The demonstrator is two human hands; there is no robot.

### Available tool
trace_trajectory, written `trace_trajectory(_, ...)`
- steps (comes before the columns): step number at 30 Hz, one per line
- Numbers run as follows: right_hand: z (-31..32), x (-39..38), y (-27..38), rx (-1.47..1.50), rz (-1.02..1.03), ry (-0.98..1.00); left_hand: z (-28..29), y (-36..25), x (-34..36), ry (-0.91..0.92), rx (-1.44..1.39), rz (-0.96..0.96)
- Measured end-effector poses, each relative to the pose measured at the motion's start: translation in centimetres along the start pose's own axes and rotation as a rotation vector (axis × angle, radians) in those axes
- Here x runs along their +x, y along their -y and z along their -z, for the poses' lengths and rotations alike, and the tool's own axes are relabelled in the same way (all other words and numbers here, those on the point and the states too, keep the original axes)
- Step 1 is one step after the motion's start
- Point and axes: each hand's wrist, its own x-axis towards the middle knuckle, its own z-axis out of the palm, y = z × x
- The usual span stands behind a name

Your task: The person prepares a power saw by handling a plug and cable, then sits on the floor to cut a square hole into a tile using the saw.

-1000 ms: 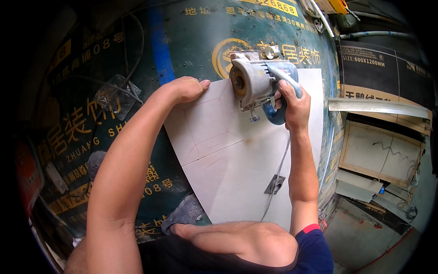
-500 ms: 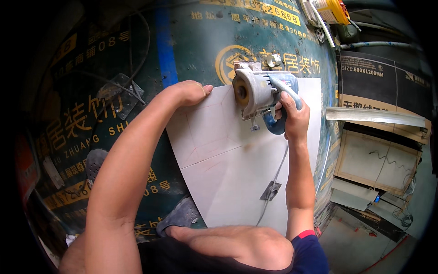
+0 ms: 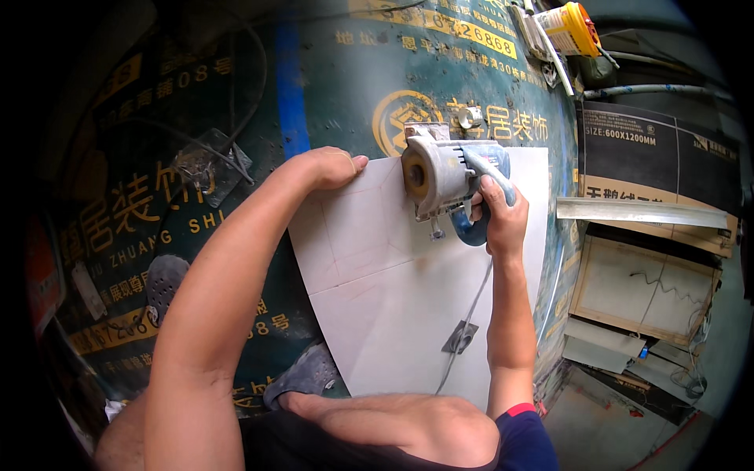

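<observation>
A large pale tile [image 3: 393, 330] with thin red marking lines and one dark line across it lies in front of me. My right hand [image 3: 503, 216] is closed round the blue handle of a handheld tile cutter [image 3: 448, 177], whose grey metal guard sits at the tile's far edge. The cutter's cord trails back over the tile. At the far left corner my left hand [image 3: 338, 167] grips the tile's edge, with the thumb showing and the other fingers mostly hidden. Near the tile's lower middle lies a small dark square piece [image 3: 460, 337] under the cord.
Green printed floor covering [image 3: 345, 94] surrounds the tile. A small round metallic piece [image 3: 470, 118] lies past the cutter. To the right are a metal bar [image 3: 644, 212], a black and brown carton [image 3: 660, 149] and a wooden-framed panel [image 3: 648, 282]. A yellow-topped bucket [image 3: 572, 30] stands far right.
The whole scene sits slightly lower in the view. Both hands and the cutter keep about the same places on the tile.
</observation>
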Motion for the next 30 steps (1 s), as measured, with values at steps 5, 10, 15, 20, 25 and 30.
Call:
trace_trajectory(5,-0.02,-0.22,0.0,0.017,-0.003,-0.015,-0.06,0.24,0.2,-0.006,0.019,-0.021)
trace_trajectory(10,0.24,-0.41,-0.06,0.046,-0.022,-0.012,-0.06,0.3,0.26,-0.013,0.016,-0.013)
trace_trajectory(15,0.5,-0.56,-0.41,0.079,-0.024,0.0,-0.19,0.26,0.22,-0.023,0.007,0.004)
trace_trajectory(20,0.59,-0.64,-0.64,0.071,-0.021,0.001,-0.04,0.13,0.27,-0.017,0.035,0.006)
trace_trajectory(25,0.65,-0.69,-0.67,0.056,-0.02,0.009,-0.05,0.09,0.1,-0.02,0.031,0.008)
trace_trajectory(30,0.63,-0.88,-0.73,0.07,-0.023,-0.003,-0.01,0.12,0.3,-0.015,0.042,0.005)
